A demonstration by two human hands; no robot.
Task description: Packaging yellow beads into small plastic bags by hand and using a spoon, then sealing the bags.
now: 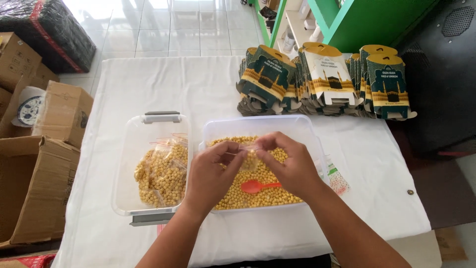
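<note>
My left hand (212, 172) and my right hand (291, 163) meet over a clear plastic tub (258, 125) full of small yellow round pieces. Between their fingertips they pinch the top of a small clear plastic bag (249, 156) holding some of the yellow pieces. A red plastic spoon (258, 186) lies on the yellow pieces just below the bag. To the left stands a second clear tub (148, 130) with grey handles, holding several filled small bags (163, 173).
Stacks of flat green-and-gold cardboard packs (322, 82) lie at the table's far right. Empty small bags (337, 179) sit right of the tub. Cardboard boxes (39, 164) stand left of the white-covered table (198, 84). A green shelf (367, 22) is behind.
</note>
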